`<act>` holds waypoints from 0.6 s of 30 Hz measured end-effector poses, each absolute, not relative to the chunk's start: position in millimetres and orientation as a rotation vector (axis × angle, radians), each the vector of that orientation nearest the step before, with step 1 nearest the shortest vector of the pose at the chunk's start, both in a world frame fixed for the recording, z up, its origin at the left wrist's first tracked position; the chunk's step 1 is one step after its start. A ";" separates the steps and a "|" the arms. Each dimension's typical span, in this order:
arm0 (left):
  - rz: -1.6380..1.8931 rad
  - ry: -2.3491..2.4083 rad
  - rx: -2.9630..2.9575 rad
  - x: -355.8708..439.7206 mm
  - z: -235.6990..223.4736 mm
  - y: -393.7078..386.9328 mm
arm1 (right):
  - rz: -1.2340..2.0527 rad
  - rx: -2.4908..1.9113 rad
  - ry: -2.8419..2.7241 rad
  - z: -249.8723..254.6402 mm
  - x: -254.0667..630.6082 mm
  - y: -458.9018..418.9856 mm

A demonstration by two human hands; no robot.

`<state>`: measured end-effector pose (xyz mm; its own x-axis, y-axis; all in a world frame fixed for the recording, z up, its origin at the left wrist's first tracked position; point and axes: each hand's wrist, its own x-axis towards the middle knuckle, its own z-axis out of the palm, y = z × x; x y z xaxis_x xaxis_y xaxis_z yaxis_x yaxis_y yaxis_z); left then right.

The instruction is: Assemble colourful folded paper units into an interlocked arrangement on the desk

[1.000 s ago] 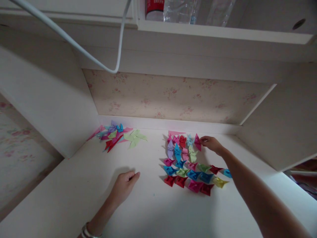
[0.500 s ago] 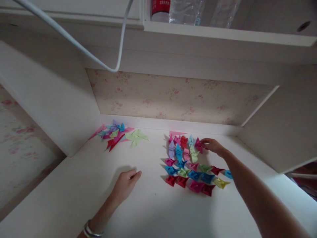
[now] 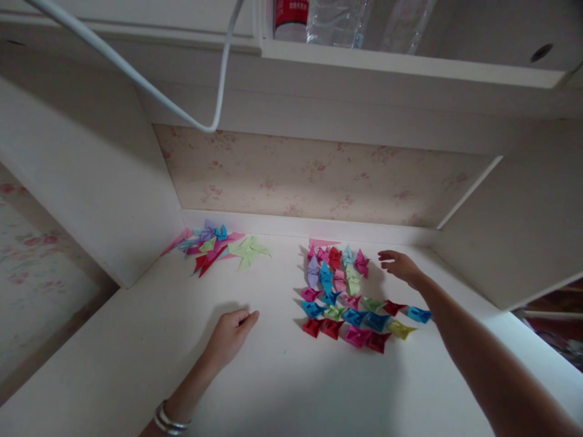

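Note:
Rows of small folded-paper origami pieces in several colours lie on the white tabletop (image 3: 282, 388), right of the middle. The top row ends at a magenta origami piece (image 3: 362, 263). My right hand (image 3: 399, 266) is just to the right of that piece, apart from it, with fingers spread and nothing between them. Nearer me are a yellow origami piece (image 3: 401, 329) and a blue origami piece (image 3: 419, 314) beside my right forearm. My left hand (image 3: 232, 332) rests on the tabletop left of the rows, its fingers curled into a loose fist.
A loose pile of folded papers (image 3: 207, 246) lies at the back left, with a pale green folded paper (image 3: 248, 251) at its right side. A flat pink paper (image 3: 324, 242) is behind the rows. Overhead hang a white cable (image 3: 182, 114) and a shelf (image 3: 410, 65) holding plastic bottles.
My right hand has let go of the magenta origami piece and drawn off to the right, its fingers opening. My left hand stays in place. The view has shifted slightly.

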<state>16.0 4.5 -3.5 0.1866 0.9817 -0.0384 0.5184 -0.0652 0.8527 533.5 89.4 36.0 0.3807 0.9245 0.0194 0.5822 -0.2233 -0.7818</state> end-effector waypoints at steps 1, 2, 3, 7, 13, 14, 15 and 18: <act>0.761 1.432 1.692 16.1 -3.0 4.3 | 0.581 -1.918 -1.276 39.1 532.8 84.3; 0.763 1.428 1.689 16.2 -2.6 4.2 | 0.555 -1.917 -1.253 42.3 531.7 78.9; 0.765 1.422 1.688 16.3 -2.3 3.9 | 0.525 -1.916 -1.229 45.7 529.8 73.4; 0.772 1.409 1.716 16.7 -1.7 2.8 | 0.410 -1.896 -1.141 61.4 509.1 48.8; 0.785 1.402 1.786 16.8 -3.6 2.2 | 0.507 -1.649 -1.046 73.5 418.0 -17.5; 0.788 1.407 1.797 17.0 -4.0 1.9 | 0.574 -1.585 -1.054 71.2 398.8 -31.8; 0.791 1.413 1.809 17.3 -4.2 1.6 | 0.655 -1.537 -1.067 67.5 379.9 -45.9; 0.806 1.426 1.855 18.2 -3.5 -0.5 | 0.881 -1.468 -1.150 51.2 327.4 -80.5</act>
